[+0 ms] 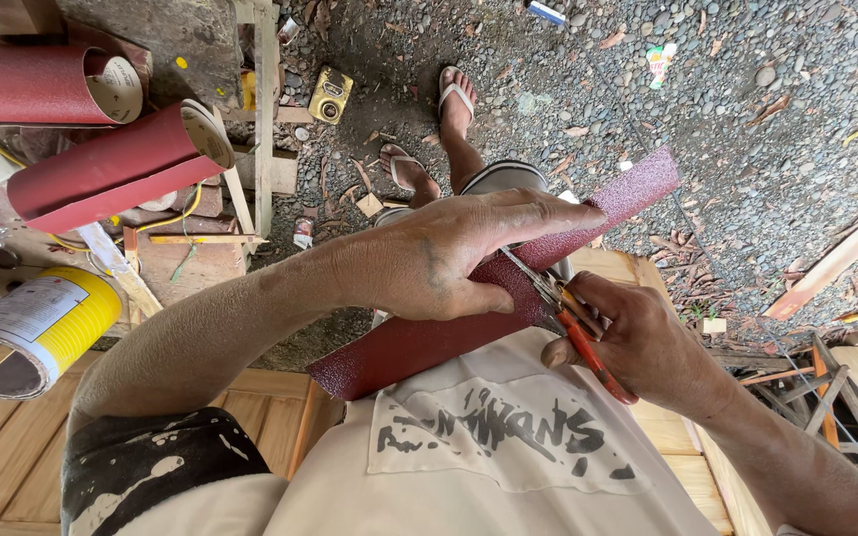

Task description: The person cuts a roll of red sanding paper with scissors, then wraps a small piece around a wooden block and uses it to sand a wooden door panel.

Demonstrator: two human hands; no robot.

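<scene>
Ground: grey gravel [747,119] strewn with dry leaves and wood scraps, seen outdoors. Below: pale slatted wooden panel [250,417]. Left side: two rolls of dark red sandpaper [101,169] on a cluttered wooden bench [201,268]; yellow cylindrical can [42,328] lying on its side. Left hand [449,263]: closed over a long dark red sandpaper strip [399,347], held across the lap. Right hand [638,337]: gripping orange-handled scissors [573,318], blades at the strip's edge.
</scene>
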